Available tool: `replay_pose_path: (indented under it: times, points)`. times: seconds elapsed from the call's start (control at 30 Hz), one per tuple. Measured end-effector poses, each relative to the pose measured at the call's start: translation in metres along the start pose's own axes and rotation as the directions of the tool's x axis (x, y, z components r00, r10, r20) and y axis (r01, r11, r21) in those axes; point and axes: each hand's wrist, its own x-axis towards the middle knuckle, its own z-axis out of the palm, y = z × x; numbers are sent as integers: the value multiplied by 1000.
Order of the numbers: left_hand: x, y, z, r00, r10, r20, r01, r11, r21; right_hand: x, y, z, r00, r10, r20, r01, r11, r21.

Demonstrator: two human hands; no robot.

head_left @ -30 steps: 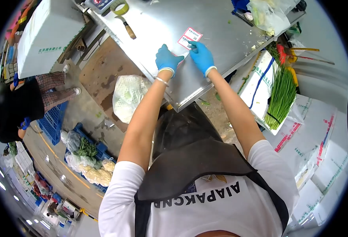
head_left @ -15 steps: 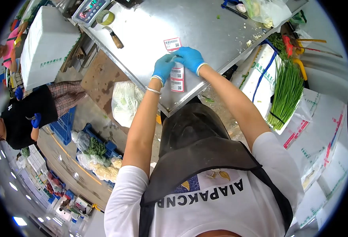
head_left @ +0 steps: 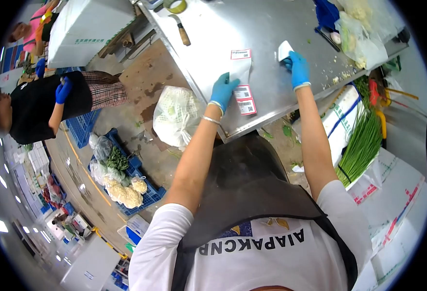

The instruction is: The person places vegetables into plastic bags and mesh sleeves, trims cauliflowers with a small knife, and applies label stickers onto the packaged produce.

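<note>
My left hand (head_left: 224, 91), in a blue glove, rests at the left edge of a strip of red-bordered printed labels (head_left: 245, 106) on the metal table (head_left: 267, 92). Its fingers press on the strip beside a bare stretch of backing; whether the thumb goes under it I cannot see. Farther right, my right hand (head_left: 298, 69), also gloved in blue, is closed on a small white label (head_left: 284, 50) above the tabletop. That label shows a blank white side. A knife with a wooden handle (head_left: 184, 37) lies to the left of the strip.
A tape roll (head_left: 177, 7) sits at the far table edge. Plastic bags of vegetables (head_left: 361, 41) and a black pen-like object (head_left: 328, 40) lie at right. Green stalks (head_left: 359, 145) stand beside the table. A white bag (head_left: 174, 116) is on the left; beyond it stands another person (head_left: 44, 106).
My hands have parted. The right hand has moved right, away from the strip, with a white label in it. A bare gap now shows on the strip. The view has shifted too.
</note>
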Motion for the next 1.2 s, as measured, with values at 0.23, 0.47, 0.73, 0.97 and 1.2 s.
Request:
replay_pose_path:
  times: [0.23,0.47,0.73,0.97,1.2]
  points:
    - [-91,-32,-122,657,633,-409,82,480,874,-125,-49,79,895,-393,211,439,860,-262]
    - [-137,-165,-227,851,-111,-513,427,714,555,-229,38,262,633,-422,649,733,597,-327]
    - [-94,-222,-234,876,-465,131,479,799,-364,-300,205,335,560,-170,811,814,-72,-577]
    - [-130,-179,-284,840,-381,385,497,826,-267,-267,184,351,544,-39,838,824,-162,-543]
    - [-177,-138,-343,890,-216,402,288,949,-128,-279,225,329,376,-72,924,923,117,-366]
